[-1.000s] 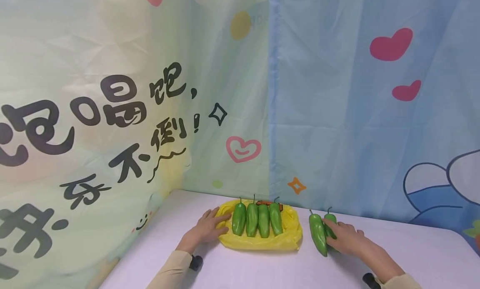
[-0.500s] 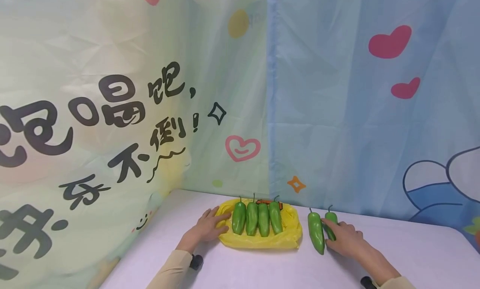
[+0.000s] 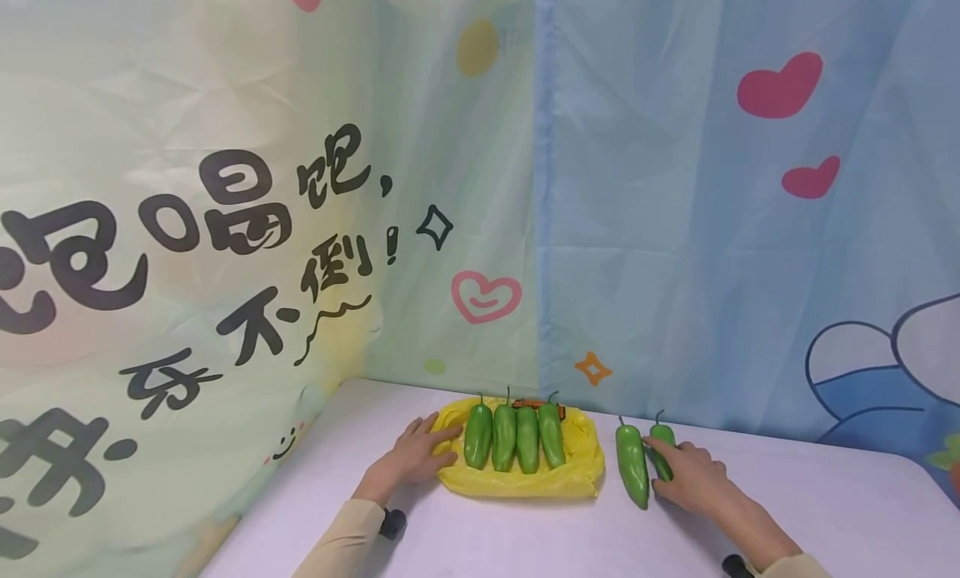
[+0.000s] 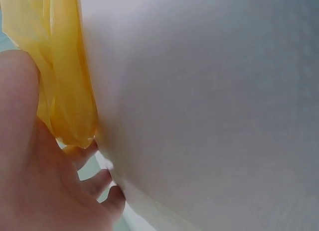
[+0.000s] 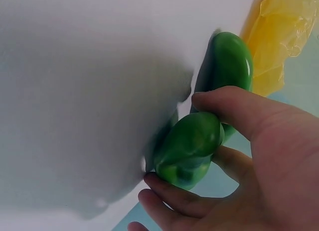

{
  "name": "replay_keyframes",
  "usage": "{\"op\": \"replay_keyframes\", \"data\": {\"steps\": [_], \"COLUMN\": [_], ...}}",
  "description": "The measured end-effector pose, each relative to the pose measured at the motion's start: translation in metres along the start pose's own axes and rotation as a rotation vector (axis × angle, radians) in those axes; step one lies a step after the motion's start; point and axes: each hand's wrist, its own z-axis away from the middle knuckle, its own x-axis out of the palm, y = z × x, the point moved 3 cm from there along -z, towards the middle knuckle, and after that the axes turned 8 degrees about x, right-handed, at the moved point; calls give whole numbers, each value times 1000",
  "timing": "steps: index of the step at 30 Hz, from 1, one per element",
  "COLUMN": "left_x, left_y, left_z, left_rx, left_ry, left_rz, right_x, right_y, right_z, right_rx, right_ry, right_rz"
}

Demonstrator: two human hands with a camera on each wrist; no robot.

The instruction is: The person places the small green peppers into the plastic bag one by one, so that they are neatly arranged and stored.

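My left hand (image 3: 416, 455) rests at the left edge of a yellow plastic bag (image 3: 517, 485), its fingers relaxed and spread. In the left wrist view, the bag's folded rim (image 4: 72, 91) lies between thumb and fingers. On the bag, several long green peppers (image 3: 504, 440) lie side by side, stems away from me. To the right, my right hand (image 3: 693, 475) grips a green pepper (image 3: 662, 453), partly hidden by the fingers. The right wrist view shows thumb and fingers round this pepper (image 5: 189, 146). Another green pepper (image 3: 633, 468) lies just left of it on the table.
A white table (image 3: 480, 536) carries everything. An orange-red strip (image 3: 558, 412) shows behind the peppers on the bag. Printed cloth hangings (image 3: 637, 228) stand along the table's back and left, one with large dark characters.
Since the first frame, my right hand and its pepper have come slightly apart from the neighbouring pepper, which now lies a little straighter. My left hand keeps its place at the bag.
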Motion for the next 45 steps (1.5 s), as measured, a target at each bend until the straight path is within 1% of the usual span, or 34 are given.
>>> {"op": "replay_keyframes", "data": {"steps": [9, 17, 25, 38, 45], "left_x": [1, -1, 1, 0, 1], "left_y": [-1, 1, 0, 0, -1], "left_z": [0, 1, 0, 1, 0], "left_rx": [-5, -10, 6, 5, 10], "left_ry": [-2, -5, -1, 1, 7], "left_rz": [-6, 7, -4, 5, 2], "right_x": [-3, -9, -17, -24, -28], "right_y": [0, -1, -7, -12, -16], "right_z": [0, -1, 2, 3, 4], "right_rx": [5, -2, -5, -3, -21], "right_ry": [-18, -10, -5, 1, 8], "right_rz": [-11, -17, -12, 8, 3]}}
